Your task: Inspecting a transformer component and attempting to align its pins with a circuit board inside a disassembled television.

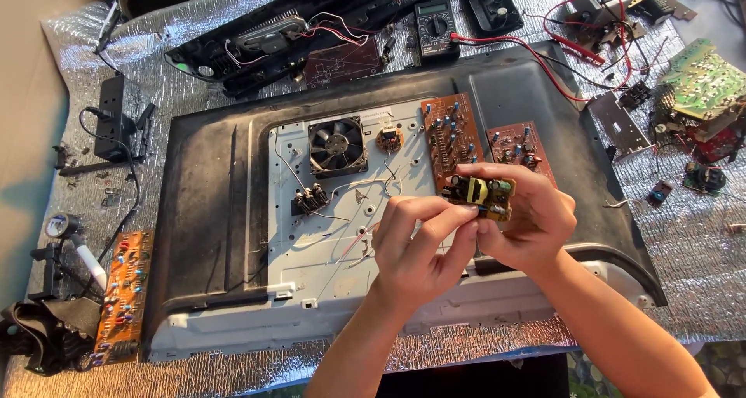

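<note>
1. We hold a small circuit board [483,196] up over the opened back of a flat screen [233,212]; the board carries a yellow transformer and a few dark parts.
2. Our right hand [521,219] wraps the board from the right, thumb along its top edge and fingers curled beneath; the grip is closed firmly on it.
3. Our left hand [416,243] comes from below; its thumb and forefinger are pressed to the lower left edge of the board, pinching it; whether they also grip a lead there we cannot tell, as the fingers hide that corner.
4. Beneath the hands lies the grey metal plate [311,235] of the screen, with a black cooling fan [337,145] on its upper part and loose wires trailing across.
5. Two brown circuit boards [451,134] lie just beyond the hands; the held board sits in front of them in our view.
6. A multimeter [435,27] rests at the far edge with red leads; a long orange board [123,289] lies to the left on the silver foil mat [699,243].
</note>
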